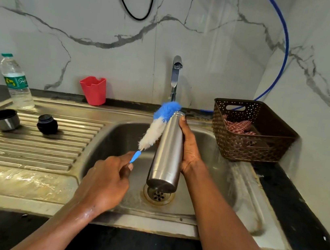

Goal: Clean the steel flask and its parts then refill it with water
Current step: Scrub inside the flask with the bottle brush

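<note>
My right hand (189,147) grips the steel flask (167,155) above the sink basin (216,174), with the flask's base toward me and its open mouth pointing at the tap (175,77). My left hand (107,182) holds the blue handle of a bottle brush (158,126). Its blue and white bristles lie outside the flask, along its left side near the mouth. The flask's steel cup (4,119) and black stopper (47,124) sit on the ribbed drainboard (30,144) at the left.
A plastic water bottle (16,82) stands at the drainboard's back left. A red cup (93,90) sits by the wall. A brown basket (252,130) with a checked cloth stands right of the sink. The drain (158,195) lies under the flask. No water runs from the tap.
</note>
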